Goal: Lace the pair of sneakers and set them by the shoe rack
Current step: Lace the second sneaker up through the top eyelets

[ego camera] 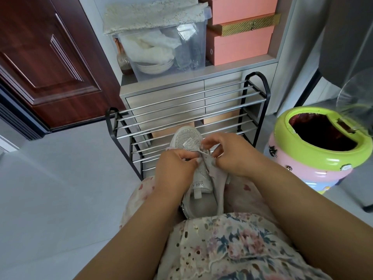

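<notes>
Holding the sneaker on my lap, I am pinching its eyelet flaps with left hand and right hand, keeping the lace flat and even.

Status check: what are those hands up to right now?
Left hand and right hand both pinching at the sneaker eyelets. Sneaker on lap, toe toward shoe rack. Nothing blocking.

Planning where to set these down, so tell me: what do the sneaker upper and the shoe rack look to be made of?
The sneaker upper looks like pale grey woven mesh with a glittery, rhinestone-like strip; the open weave and sparkle show on the toe. The shoe rack seems to be metal: shiny chrome-look rails that reflect light, set in a black-coated frame, though whether that frame is metal or plastic is unclear.
</notes>
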A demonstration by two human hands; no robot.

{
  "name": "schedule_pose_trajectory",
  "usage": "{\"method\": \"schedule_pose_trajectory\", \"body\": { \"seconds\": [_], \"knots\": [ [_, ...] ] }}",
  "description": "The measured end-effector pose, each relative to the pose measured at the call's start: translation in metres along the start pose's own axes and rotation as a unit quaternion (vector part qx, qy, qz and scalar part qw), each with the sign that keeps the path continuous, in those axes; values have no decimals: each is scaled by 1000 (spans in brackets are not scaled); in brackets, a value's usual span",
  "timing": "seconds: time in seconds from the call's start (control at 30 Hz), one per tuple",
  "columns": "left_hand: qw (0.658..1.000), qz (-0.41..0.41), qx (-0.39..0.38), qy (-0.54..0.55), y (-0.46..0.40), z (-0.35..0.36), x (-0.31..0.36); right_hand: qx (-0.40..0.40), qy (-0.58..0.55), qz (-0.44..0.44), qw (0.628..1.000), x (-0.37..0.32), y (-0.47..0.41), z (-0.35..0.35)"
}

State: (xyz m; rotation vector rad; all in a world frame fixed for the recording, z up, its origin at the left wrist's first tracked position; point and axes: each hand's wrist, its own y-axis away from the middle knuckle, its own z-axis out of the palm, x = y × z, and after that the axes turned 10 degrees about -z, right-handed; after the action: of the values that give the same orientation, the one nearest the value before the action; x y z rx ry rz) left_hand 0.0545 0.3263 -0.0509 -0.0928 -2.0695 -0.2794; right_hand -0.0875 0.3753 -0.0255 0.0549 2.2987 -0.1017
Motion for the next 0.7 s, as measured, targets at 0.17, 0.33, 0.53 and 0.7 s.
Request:
{"method": "schedule_pose_trajectory", "body": {
  "seconds": [0.17,0.33,0.53,0.7],
  "knots": [
    [1000,-2,6,3,1,0,-1,-8,11,12,1000,-1,-1,-1],
    [1000,-5,5,0,1,0,1,-16,3,15,1000,-2,-2,-4],
    [999,4,2,-36,4,0,3,-33,46,-2,998,-8,-2,-9],
    [997,6,8,-71,3,4,4,-34,11,15,999,-7,-1,-11]
  ]
}}
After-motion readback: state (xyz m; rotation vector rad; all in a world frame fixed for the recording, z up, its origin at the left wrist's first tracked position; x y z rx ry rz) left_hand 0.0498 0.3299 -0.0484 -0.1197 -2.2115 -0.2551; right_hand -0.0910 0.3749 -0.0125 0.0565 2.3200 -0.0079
